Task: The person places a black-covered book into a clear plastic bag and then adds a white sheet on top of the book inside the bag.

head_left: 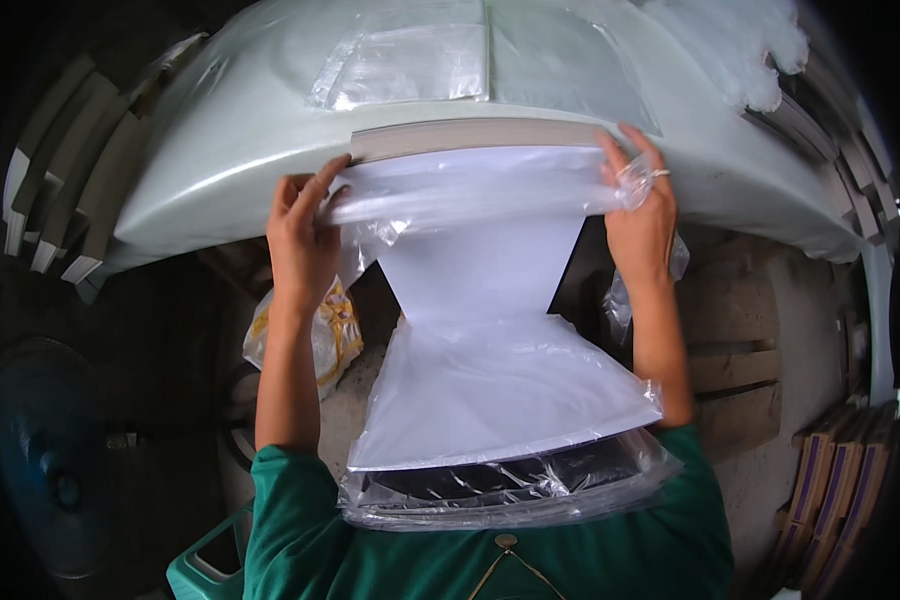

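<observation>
In front of me a large flat white sheet [480, 265] leans from my lap to the table edge. A clear plastic bag [470, 198] lies bunched in a band across its upper part. My left hand [305, 235] pinches the bag at the left corner, its fingers closed. At the right corner, my right hand [642, 215] holds gathered plastic, with two fingers stretched up past the edge. A thick greyish edge like stacked paper [475, 137] shows beyond the bag. More white sheets in clear plastic [500, 390] rest against my lap.
A table under a pale cover [220, 110] spans the far side, with flat clear plastic bags [410, 60] on it. Stacks of grey-edged books or boards stand left [80, 160] and right [840, 160]. A fan [55, 470] is at lower left, a green stool [210, 555] near me.
</observation>
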### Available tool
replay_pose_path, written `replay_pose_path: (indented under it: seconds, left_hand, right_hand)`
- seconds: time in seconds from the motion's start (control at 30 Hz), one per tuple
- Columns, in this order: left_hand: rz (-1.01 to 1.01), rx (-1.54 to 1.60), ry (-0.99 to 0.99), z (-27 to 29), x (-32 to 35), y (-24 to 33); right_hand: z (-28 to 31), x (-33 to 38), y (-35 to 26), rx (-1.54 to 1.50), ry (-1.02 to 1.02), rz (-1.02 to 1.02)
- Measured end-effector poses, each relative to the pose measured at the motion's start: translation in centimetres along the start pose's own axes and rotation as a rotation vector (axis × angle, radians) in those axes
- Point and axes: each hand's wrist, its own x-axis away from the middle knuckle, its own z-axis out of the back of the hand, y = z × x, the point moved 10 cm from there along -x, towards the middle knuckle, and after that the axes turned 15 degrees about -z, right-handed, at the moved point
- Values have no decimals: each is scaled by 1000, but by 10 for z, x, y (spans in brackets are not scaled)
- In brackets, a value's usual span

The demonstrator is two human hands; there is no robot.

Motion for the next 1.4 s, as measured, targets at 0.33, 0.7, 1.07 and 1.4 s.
replay_pose_path:
  seconds: [0.33, 0.7, 1.07, 1.4]
  left_hand:
    - [786, 1323, -414, -52, 116, 17]
    - [1323, 1524, -153, -213, 333, -94]
    - [430, 942, -816, -120, 133, 5]
    - [474, 1345, -226, -123, 38, 92]
  right_hand:
    - [29, 114, 94, -1427, -687, -758]
    - [-172, 306, 197, -1458, -1174, -1428]
    - [-75, 114, 55, -1678, -1099, -875]
    - [-69, 108, -40, -1646, -1325, -734]
